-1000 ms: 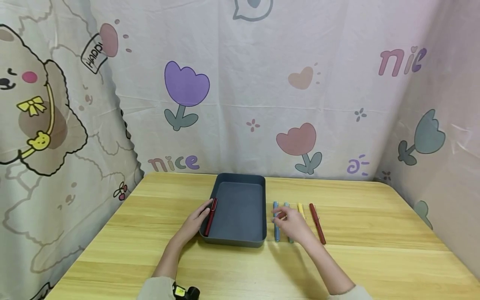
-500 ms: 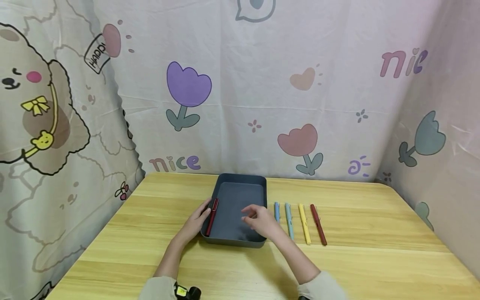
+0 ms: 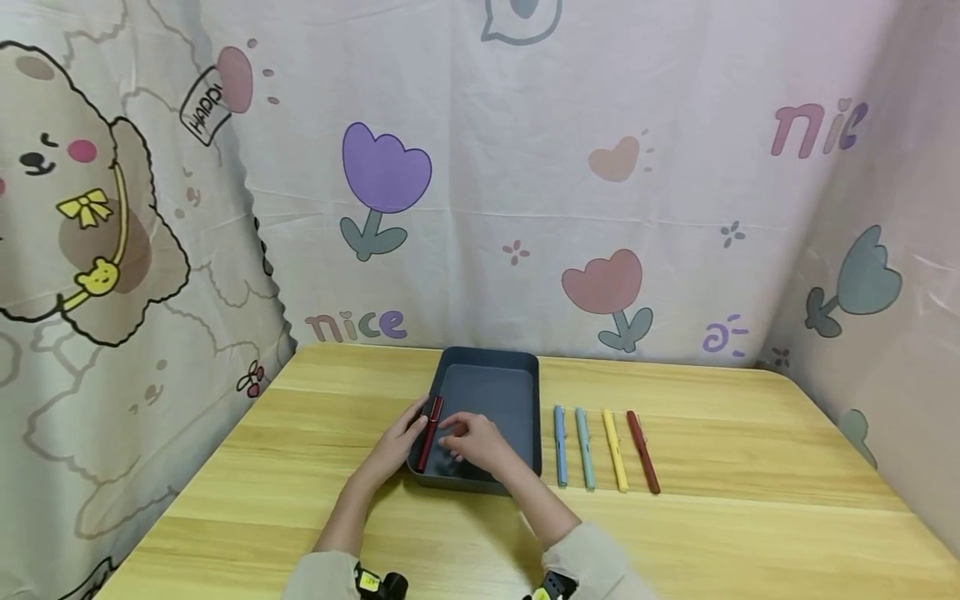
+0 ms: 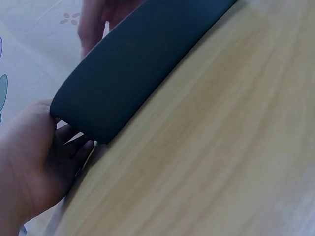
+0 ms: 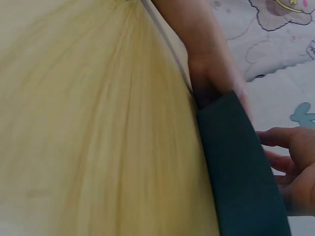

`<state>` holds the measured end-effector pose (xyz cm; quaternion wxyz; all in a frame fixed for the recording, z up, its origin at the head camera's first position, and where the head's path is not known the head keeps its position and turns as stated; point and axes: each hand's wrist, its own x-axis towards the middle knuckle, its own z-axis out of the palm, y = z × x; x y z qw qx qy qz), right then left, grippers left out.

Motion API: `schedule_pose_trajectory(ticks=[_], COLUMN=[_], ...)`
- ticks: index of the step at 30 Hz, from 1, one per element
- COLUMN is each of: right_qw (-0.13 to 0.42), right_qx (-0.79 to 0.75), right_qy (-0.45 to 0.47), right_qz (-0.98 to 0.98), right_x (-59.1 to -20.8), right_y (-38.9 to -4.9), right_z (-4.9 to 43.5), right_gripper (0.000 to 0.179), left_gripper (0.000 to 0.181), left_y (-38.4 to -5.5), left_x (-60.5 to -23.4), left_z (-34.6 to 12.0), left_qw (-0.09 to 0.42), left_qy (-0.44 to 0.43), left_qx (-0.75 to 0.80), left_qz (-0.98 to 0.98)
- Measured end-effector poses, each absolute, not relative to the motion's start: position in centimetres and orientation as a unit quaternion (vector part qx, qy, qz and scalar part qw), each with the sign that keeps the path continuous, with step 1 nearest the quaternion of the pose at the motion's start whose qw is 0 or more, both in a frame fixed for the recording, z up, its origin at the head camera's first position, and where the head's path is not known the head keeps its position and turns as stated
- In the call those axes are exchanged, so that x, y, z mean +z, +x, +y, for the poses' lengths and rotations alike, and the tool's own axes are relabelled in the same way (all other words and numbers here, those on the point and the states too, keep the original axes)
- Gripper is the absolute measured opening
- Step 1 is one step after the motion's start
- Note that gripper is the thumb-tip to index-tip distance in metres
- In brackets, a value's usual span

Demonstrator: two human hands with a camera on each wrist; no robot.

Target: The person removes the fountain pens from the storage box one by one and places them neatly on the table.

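A dark grey rectangular tray (image 3: 498,485) lies on the wooden table. My left hand (image 3: 392,450) grips its left wall near the front corner, thumb at the rim. In the left wrist view, fingers (image 4: 74,147) of that hand curl round the tray's corner. Inside, along the left wall, lies a dark red pen (image 3: 430,435). Over the tray's front part hovers my right hand (image 3: 478,443), just right of this pen, fingers loosely bent. The right wrist view shows nothing between its thumb and fingers (image 5: 278,137).
Right of the tray, a blue pen (image 3: 560,446), a light teal pen (image 3: 585,450), a yellow pen (image 3: 616,452) and a red pen (image 3: 643,452) lie side by side. A printed curtain (image 3: 487,167) hangs behind the table (image 3: 735,467).
My right hand has moved left from above the pens on the table to over the tray, beside the dark red pen. The left hand keeps its hold on the tray.
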<state>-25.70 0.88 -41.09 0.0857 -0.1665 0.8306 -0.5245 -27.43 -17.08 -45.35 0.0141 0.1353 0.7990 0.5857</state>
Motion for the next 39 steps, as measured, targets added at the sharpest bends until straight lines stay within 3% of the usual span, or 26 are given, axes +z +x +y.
schedule_pose_trajectory(ticks=[14, 31, 39], right_qw=[0.114, 0.063, 0.050], right_qx=[-0.525, -0.504, -0.484], right_qy=[-0.143, -0.129, -0.153], right_qz=[0.831, 0.852, 0.860], right_x=[-42.5, -43.5, -43.5], right_y=[-26.7, -27.1, -27.2], right_z=[-0.5, -0.7, -0.9], right_gripper=[0.028, 0.010, 0.026], left_gripper=[0.048, 0.049, 0.047], left_y=[-26.2, -27.5, -27.5], left_x=[-43.7, -45.5, -45.2], left_z=[-16.2, -16.8, -17.0], left_qw=[0.029, 0.009, 0.011], left_qy=[0.132, 0.129, 0.131], left_qx=[0.588, 0.578, 0.574], left_qz=[0.798, 0.806, 0.808])
